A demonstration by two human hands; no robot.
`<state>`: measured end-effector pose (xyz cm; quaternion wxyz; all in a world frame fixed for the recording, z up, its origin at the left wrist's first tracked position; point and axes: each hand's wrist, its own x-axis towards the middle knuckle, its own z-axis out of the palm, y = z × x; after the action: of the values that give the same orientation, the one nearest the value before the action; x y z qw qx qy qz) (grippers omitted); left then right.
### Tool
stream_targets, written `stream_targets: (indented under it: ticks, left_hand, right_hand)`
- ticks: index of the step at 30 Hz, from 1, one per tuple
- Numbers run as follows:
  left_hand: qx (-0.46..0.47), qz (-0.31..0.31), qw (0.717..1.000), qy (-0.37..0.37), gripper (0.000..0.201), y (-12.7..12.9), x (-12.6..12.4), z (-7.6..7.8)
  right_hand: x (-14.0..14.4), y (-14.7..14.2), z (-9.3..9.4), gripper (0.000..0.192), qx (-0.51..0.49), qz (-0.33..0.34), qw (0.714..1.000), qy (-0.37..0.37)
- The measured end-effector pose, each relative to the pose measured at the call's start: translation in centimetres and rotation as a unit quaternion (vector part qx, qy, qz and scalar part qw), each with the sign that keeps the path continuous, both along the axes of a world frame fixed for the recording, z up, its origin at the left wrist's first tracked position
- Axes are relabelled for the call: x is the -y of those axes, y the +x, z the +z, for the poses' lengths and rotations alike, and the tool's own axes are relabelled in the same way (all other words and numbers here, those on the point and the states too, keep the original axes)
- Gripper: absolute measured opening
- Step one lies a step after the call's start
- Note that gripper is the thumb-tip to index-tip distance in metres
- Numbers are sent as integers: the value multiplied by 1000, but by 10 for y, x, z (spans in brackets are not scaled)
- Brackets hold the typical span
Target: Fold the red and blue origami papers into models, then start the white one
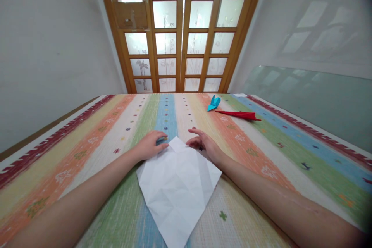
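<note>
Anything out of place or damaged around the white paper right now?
Nothing stands out. The white paper lies flat on the striped cloth, creased but untorn, turned corner-on. The left hand and right hand rest at its far corner. A blue folded figure and a red one lie farther off.

Creased matt paper sheet (177,186), woven tablecloth (261,151)

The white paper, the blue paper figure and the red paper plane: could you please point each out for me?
white paper (177,184): head view, on its creased middle.
blue paper figure (214,103): head view, on its folded body.
red paper plane (241,114): head view, on its long wing.
</note>
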<state>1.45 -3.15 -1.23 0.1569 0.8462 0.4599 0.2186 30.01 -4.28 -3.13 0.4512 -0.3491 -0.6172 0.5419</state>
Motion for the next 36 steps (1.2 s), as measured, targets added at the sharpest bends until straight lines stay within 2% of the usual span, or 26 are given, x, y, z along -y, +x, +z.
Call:
stream_targets:
  ticks: [2, 5, 7, 9, 11, 14, 18, 21, 24, 28, 31, 34, 36]
  left_hand:
    - [-20, -25, 999, 4, 41, 4, 3, -1]
    - [-18, -29, 999, 3, 34, 11, 7, -1]
    - [7, -22, 1000, -10, 24, 14, 8, 0]
    - [75, -11, 996, -46, 14, 17, 9, 0]
    - [192, 15, 975, -111, 12, 17, 7, -1]
    - [332, 62, 924, -181, 23, 15, 3, -3]
    - [426, 119, 879, -180, 36, 7, -3, -4]
    - [480, 151, 847, -172, 38, 4, -6, -5]
    - [515, 171, 823, -168, 39, 4, -7, -7]
    - [541, 187, 804, -161, 37, 5, -8, -9]
    - [548, 192, 797, -162, 36, 5, -9, -10]
    - [552, 197, 793, -168, 40, 4, -10, -11]
    - [551, 196, 793, -172, 48, 4, -10, -11]
  right_hand:
    - [-1, 0, 0, 58, 3, 19, 1000, -6]
    - [-2, 1, 1, 55, -4, 25, 1000, 2]
    - [-2, 2, 3, 51, -23, 19, 1000, -3]
    - [-3, 4, 5, 47, -52, 7, 998, -29]
    - [-3, 6, 9, 44, -77, 2, 995, -60]
    - [-6, 9, 14, 40, -127, -7, 985, -117]
    - [-9, 13, 19, 49, -190, -44, 968, -158]
    - [-10, 15, 20, 58, -149, -54, 976, -147]
    - [-7, 13, 20, 60, -90, -43, 987, -127]
    - [1, 8, 19, 44, -46, 7, 995, -83]
    - [4, 5, 17, 40, -24, 24, 997, -73]
    - [2, 5, 14, 43, -42, 9, 996, -84]
    - [-1, 6, 11, 51, -59, -34, 994, -89]
